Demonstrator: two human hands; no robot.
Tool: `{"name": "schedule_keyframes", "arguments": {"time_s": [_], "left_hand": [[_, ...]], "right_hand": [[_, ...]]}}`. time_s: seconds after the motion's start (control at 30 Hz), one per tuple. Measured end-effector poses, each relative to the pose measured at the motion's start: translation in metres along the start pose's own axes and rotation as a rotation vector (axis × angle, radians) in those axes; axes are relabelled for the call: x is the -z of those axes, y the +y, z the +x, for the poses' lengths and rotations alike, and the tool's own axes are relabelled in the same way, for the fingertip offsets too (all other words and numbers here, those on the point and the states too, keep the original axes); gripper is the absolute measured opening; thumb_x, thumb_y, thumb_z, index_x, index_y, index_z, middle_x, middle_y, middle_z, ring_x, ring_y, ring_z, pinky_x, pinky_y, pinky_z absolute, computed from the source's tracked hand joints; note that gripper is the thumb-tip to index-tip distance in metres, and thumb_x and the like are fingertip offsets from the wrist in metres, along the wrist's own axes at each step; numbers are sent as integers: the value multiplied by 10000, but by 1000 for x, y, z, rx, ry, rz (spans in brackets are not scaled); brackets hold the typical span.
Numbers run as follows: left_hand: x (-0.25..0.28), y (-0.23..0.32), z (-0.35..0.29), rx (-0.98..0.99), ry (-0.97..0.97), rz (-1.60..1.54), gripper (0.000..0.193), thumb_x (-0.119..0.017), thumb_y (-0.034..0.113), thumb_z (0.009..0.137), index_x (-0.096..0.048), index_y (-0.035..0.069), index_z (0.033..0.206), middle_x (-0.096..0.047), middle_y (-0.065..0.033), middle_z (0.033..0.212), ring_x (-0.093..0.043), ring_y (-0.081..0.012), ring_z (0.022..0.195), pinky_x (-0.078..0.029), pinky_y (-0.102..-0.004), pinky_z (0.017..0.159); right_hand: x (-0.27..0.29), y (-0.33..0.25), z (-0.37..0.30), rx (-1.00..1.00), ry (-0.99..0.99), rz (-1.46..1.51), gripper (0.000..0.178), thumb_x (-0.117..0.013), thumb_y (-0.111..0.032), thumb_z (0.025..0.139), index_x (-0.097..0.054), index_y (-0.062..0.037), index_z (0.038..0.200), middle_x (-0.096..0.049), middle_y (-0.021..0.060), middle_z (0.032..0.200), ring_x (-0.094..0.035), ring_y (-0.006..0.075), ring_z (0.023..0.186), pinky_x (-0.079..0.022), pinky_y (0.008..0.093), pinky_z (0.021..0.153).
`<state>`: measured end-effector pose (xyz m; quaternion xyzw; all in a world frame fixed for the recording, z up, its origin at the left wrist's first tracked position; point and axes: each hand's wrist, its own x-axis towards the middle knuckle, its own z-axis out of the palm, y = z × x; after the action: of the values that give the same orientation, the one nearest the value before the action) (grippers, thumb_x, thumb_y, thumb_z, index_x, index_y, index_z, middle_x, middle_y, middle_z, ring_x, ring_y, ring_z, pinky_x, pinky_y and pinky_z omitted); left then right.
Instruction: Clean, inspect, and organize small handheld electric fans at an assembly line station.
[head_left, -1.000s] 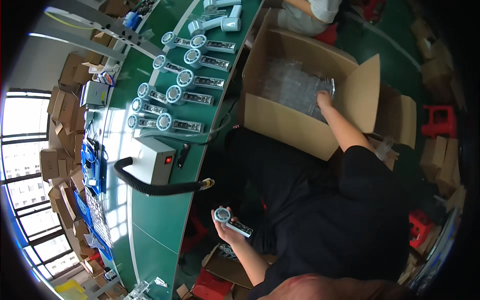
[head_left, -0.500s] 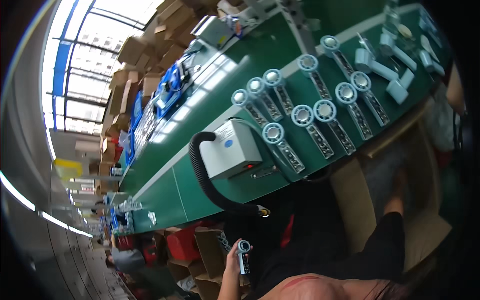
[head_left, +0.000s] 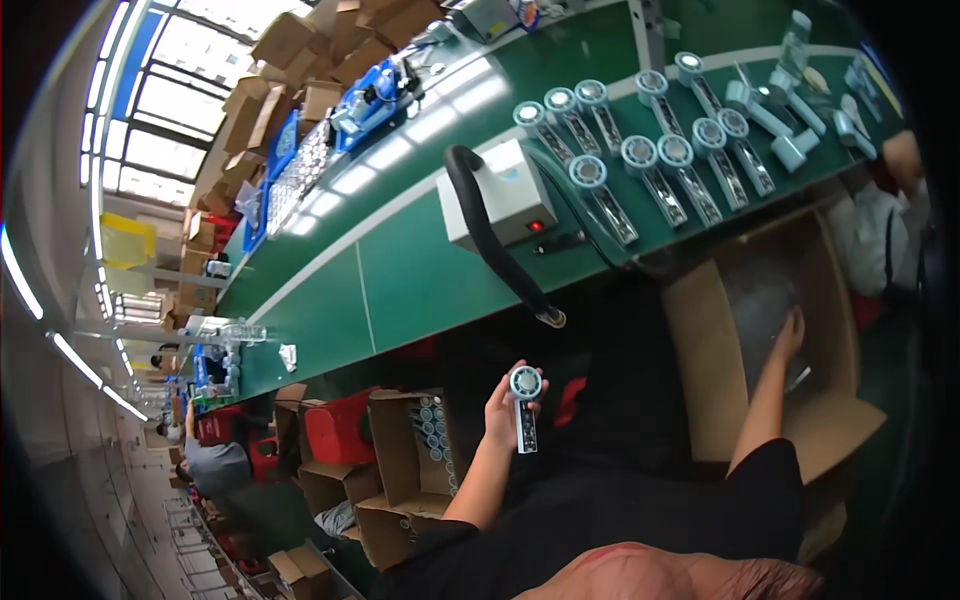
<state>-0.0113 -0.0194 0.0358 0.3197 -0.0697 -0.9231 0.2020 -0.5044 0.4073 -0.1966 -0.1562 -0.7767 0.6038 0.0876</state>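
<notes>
In my left hand (head_left: pixel 497 412) is a handheld fan (head_left: pixel 527 425) with a round light-blue head, its handle hanging down and showing the dark inner parts. My left fingers wrap round it from the side and behind. To the right, my right hand (head_left: pixel 788 335) reaches into an open cardboard box (head_left: pixel 705 350), against a clear plastic bag (head_left: pixel 755 300). Its fingers look stretched out and I see nothing between them. A small shiny piece (head_left: pixel 798 378) lies beside my right wrist. Several similar fans (head_left: pixel 676 152) with uncovered handles lie in two rows on the green bench (head_left: pixel 410 290).
A white box-shaped device (head_left: pixel 510 185) with a black flexible hose (head_left: pixel 480 225) stands on the bench, the hose end overhanging the edge above my left hand. Light-blue fan parts (head_left: pixel 790 148) lie at the far right. Another carton (head_left: pixel 400 450) at left holds several round-headed pieces.
My left hand has risen toward the bench edge with the fan. My right hand has come clearly into view inside the box. The whole view has shifted, showing more of the area below the bench.
</notes>
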Motion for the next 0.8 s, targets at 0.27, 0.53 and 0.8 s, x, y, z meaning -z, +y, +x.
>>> {"name": "schedule_keyframes", "arguments": {"time_s": [0.27, 0.53, 0.8], "left_hand": [[-2, 5, -36, 87, -232, -389, 449, -542, 337, 1048, -522, 119, 1440, -566, -216, 1394, -595, -373, 1230, -545, -281, 661], [-15, -4, -86, 44, -330, -375, 445, -554, 324, 1043, -521, 122, 1439, -592, -196, 1370, -599, -361, 1234, -538, -281, 667], [14, 16, -105, -21, -206, -546, 452, -552, 323, 1045, -510, 124, 1448, -596, -189, 1363, -638, -349, 1204, -537, -284, 657]], "right_hand": [[-82, -248, -279, -450, -990, 978, 432, -466, -377, 974, -558, -171, 1342, -618, 35, 955, -551, 149, 723, -456, 286, 615], [-256, -172, -427, -1327, -877, 695, 286, -601, -294, 1032, -559, -26, 1125, -609, 132, 997, -622, 252, 832, -567, 389, 742], [-248, -208, -459, -1045, -1016, 685, 214, -619, -163, 986, -560, -75, 1171, -612, 128, 1054, -645, 261, 859, -577, 402, 768]]}}
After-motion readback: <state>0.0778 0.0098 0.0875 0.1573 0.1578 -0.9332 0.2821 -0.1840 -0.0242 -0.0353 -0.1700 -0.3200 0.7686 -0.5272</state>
